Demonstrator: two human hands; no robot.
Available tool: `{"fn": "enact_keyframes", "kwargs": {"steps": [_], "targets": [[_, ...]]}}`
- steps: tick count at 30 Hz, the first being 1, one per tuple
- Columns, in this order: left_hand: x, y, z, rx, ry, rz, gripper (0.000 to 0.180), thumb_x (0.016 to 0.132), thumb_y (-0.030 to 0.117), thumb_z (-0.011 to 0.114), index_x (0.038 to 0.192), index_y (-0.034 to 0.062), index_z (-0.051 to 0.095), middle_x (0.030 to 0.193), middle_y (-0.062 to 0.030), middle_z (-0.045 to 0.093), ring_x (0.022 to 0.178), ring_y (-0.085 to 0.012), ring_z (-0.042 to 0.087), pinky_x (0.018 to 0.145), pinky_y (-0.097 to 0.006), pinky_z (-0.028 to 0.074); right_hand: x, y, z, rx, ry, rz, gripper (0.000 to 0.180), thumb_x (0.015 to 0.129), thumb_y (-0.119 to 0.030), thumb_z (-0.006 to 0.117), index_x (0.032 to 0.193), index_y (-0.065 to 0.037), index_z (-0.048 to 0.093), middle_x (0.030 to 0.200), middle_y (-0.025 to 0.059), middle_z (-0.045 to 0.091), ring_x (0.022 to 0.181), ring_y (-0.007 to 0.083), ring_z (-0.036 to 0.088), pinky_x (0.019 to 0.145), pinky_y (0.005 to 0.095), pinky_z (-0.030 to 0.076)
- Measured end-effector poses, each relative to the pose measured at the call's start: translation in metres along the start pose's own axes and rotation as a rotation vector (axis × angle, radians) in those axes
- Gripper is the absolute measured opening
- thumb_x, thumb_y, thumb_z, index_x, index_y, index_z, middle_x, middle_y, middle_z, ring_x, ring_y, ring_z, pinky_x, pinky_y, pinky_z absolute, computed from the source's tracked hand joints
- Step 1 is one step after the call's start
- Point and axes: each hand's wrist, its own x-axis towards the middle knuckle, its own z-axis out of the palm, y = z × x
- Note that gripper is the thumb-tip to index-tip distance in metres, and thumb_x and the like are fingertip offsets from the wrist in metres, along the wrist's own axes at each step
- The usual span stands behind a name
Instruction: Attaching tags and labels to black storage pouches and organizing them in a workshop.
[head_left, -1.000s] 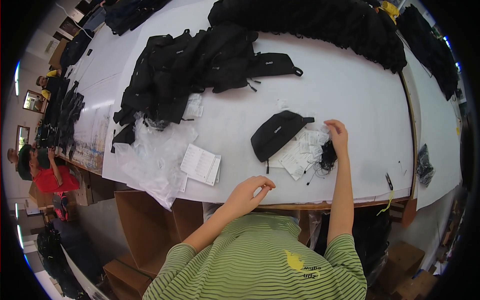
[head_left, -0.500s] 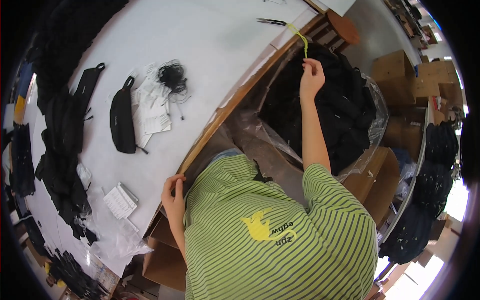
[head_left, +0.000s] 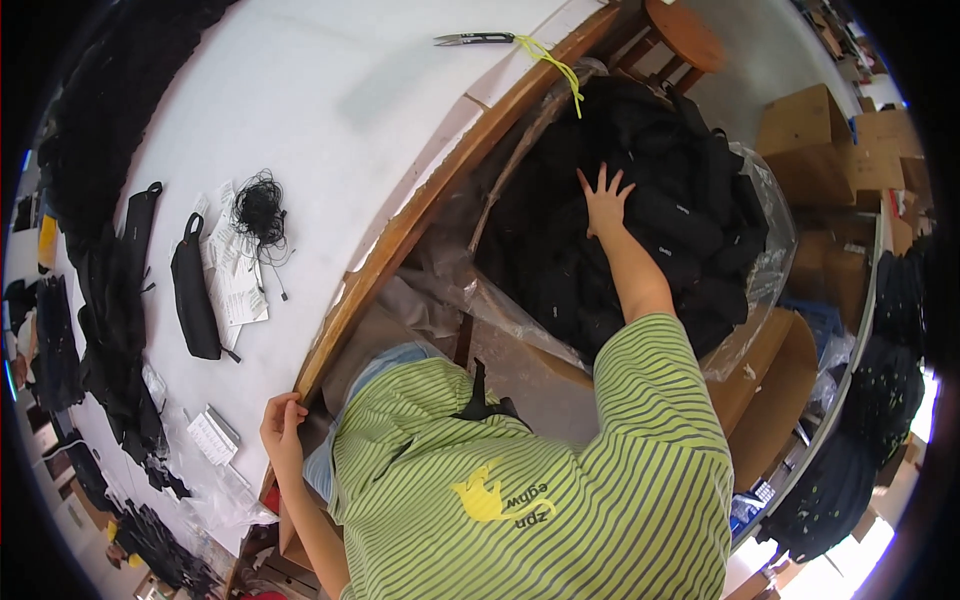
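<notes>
My right hand (head_left: 606,208) is stretched out with fingers spread over a heap of black pouches (head_left: 670,215) in a clear plastic liner (head_left: 778,235); nothing is in it. Beside the table's wooden edge (head_left: 385,245), my left hand (head_left: 283,425) has its fingers curled and tips together; whatever they may hold is hidden. Thread snips (head_left: 475,39) lie on the tabletop at the far side, their yellow cord (head_left: 566,72) hanging over the edge. One black zip pouch (head_left: 195,290) rests on the table next to white paper slips (head_left: 238,275) and a tangle of black thread (head_left: 260,210).
Black fabric pieces (head_left: 100,290) are piled along the table's left side. A plastic bag (head_left: 235,495) and folded paper (head_left: 213,437) lie at its near end. Cardboard boxes (head_left: 805,135) and a round wooden stool (head_left: 685,35) stand on the right and far side.
My right hand has let go of the yellow cord, come nearer and spread over the pouches. The view has shifted, so the tabletop things appear further left. My left hand stays by the table edge.
</notes>
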Motion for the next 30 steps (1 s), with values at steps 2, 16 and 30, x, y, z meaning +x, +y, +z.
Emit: {"fn": "enact_keyframes", "kwargs": {"steps": [2,16,30], "targets": [[0.000,-0.004,0.006,0.006,0.041,0.051,0.015,0.095,0.013,0.053,0.098,0.0009,0.062,0.080,-0.0011,0.059,0.073,-0.0071,0.055,0.065,-0.020,0.042,0.023,0.003,0.030,-0.019,0.083,0.012,0.098,0.071,-0.029,0.074,0.149,-0.035,0.014,0.147,0.0191,0.026,0.127,0.0483,0.029,0.100,0.0609,0.029],[-0.002,-0.014,0.009,-0.045,0.080,0.143,0.012,0.094,0.009,0.054,0.097,0.0003,0.062,0.082,-0.0001,0.058,0.071,-0.0057,0.051,0.062,-0.019,0.038,0.003,0.023,0.009,0.206,0.315,-0.229,0.043,0.074,-0.004,0.063,0.114,-0.018,0.061,0.103,0.0141,0.059,0.085,0.0327,0.063,0.074,0.0379,0.054],[0.010,-0.021,-0.007,-0.131,-0.031,0.198,0.015,0.095,0.011,0.052,0.099,0.0025,0.063,0.068,-0.0001,0.057,0.061,-0.0048,0.051,0.055,-0.020,0.039,-0.121,0.099,-0.139,0.519,0.660,-0.138,0.055,0.062,-0.012,0.076,0.114,-0.019,0.060,0.089,0.0114,0.059,0.088,0.0330,0.061,0.078,0.0406,0.050]]}}
